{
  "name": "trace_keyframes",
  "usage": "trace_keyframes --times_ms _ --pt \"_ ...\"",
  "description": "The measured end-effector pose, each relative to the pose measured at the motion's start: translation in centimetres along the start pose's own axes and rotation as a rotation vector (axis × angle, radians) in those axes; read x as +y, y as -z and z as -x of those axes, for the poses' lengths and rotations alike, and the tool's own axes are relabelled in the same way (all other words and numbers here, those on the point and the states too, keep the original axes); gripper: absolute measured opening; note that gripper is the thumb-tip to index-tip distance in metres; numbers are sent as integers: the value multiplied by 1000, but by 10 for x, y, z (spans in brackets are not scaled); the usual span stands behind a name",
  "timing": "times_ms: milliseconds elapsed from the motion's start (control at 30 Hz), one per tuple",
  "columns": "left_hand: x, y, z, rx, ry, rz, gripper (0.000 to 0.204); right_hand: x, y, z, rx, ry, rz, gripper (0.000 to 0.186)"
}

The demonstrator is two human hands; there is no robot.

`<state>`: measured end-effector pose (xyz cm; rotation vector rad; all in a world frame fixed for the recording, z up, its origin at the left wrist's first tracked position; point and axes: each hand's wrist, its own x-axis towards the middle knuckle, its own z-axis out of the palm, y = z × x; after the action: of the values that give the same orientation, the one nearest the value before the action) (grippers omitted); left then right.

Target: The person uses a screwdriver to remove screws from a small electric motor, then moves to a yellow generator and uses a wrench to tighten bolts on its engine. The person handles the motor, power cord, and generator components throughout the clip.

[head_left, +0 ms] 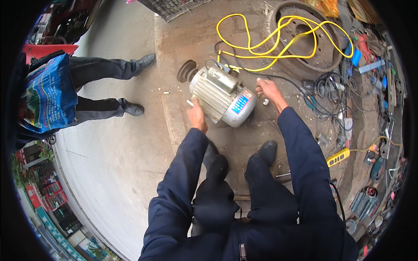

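Observation:
An electric motor (223, 93) with a pale ribbed housing, a rounded end cover and a blue label lies on the ground in front of me. On its far left end sits a dark stepped pulley (187, 71). My left hand (197, 116) is closed beside the motor's left side, a thin white stick (190, 103) like a cigarette poking out of its fingers. Whether that hand touches the housing I cannot tell. Right of the motor, my right hand (269, 90) is closed, its fingers curled over something too small to make out. A small whitish piece (265, 102) shows just below it.
A yellow cable (278, 56) loops over a round rusty metal drum (278, 19) at the back. Black wires (320, 89), a yellow power strip (338, 157) and piled parts line the right. At left stands another person (100, 67) with a blue sack (50, 93).

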<state>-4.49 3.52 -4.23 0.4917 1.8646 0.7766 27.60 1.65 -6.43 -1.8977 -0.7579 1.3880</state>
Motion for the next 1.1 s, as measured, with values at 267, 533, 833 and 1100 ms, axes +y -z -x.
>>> trace_keyframes --times_ms 267,533,833,1100 --pt "5 -47 27 401 -127 -87 68 -86 -79 -69 -207 19 93 60" --pt "7 -43 24 400 -98 -62 60 -76 -114 -66 -256 -48 -201 58" --pt "-32 38 -3 458 -218 -388 61 -87 -154 30 138 315 320 75" --pt "17 64 66 -214 6 436 59 -109 -184 98 129 452 374 63"
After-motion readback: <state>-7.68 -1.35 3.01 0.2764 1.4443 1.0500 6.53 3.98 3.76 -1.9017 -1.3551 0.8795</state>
